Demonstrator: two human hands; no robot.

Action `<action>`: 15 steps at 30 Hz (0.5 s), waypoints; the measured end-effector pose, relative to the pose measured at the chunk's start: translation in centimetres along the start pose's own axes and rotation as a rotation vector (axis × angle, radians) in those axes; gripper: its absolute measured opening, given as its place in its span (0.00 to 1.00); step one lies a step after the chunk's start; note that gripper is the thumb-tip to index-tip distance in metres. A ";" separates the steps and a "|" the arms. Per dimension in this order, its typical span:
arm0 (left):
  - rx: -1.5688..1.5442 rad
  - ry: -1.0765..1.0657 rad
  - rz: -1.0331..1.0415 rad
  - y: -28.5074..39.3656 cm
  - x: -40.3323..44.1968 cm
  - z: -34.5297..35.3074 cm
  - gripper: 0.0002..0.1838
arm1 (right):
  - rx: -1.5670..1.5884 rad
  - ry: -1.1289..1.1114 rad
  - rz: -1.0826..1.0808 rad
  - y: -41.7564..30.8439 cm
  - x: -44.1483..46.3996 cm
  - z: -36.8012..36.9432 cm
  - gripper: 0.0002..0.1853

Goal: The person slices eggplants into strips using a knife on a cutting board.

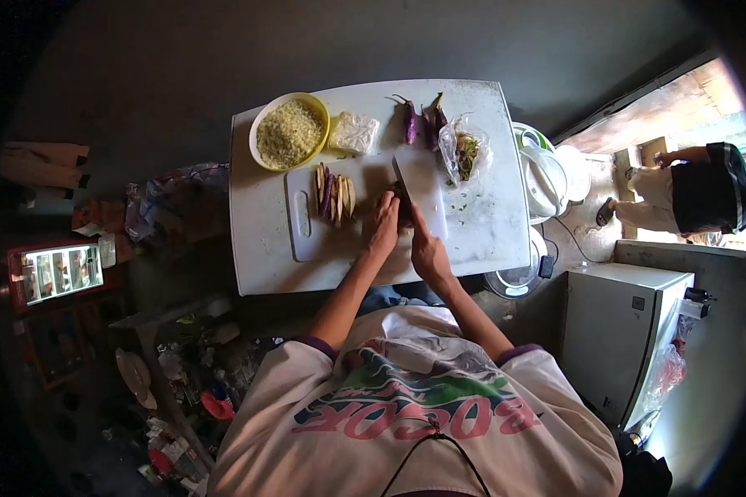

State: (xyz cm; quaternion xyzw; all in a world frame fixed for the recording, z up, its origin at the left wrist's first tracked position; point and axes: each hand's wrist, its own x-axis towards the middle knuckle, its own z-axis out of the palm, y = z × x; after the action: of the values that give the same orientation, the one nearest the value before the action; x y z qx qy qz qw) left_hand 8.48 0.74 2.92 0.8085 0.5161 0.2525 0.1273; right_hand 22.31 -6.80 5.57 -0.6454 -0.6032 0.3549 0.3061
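My right hand (425,247) is closed on the handle of a knife (401,178), whose blade points away from me over the white cutting board (303,244). Just left of the blade, my left hand (384,222) holds a dark purple eggplant piece (404,214) against the board, its fingers bent around it. The piece is partly hidden by the hands and knife. On the board's left part lie several long cut eggplant strips (335,195), purple and pale, side by side.
A yellow-rimmed bowl (290,131) of pale shredded food stands at the table's back left, beside a wrapped white block (355,132). Whole eggplants (410,124) and a plastic bag of greens (466,157) lie at the back right. A person (696,189) stands far right.
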 end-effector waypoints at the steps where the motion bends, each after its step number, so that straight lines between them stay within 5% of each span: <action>1: -0.047 -0.004 -0.043 -0.2 0.4 0.7 0.16 | -0.023 0.006 0.003 -0.3 1.4 0.0 0.35; 3: -0.095 -0.011 -0.081 -0.3 0.2 1.4 0.17 | -0.127 -0.098 0.115 -2.2 1.7 -0.8 0.34; 6: -0.039 0.075 -0.051 -0.1 -0.1 0.8 0.16 | 0.003 0.018 -0.046 -1.0 0.4 -0.5 0.36; 8: 0.054 -0.050 -0.051 1.0 0.2 -1.2 0.15 | -0.024 0.002 -0.059 -0.4 -2.4 -1.3 0.36; 15: -0.014 0.037 -0.039 0.7 -0.3 -0.2 0.16 | -0.040 -0.001 -0.051 -1.1 2.1 -0.6 0.35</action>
State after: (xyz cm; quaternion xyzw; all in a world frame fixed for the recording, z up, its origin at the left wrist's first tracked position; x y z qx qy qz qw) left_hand 8.82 0.19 3.36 0.7925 0.5324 0.2684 0.1282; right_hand 22.19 -4.59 6.65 -0.6357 -0.6265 0.3353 0.3016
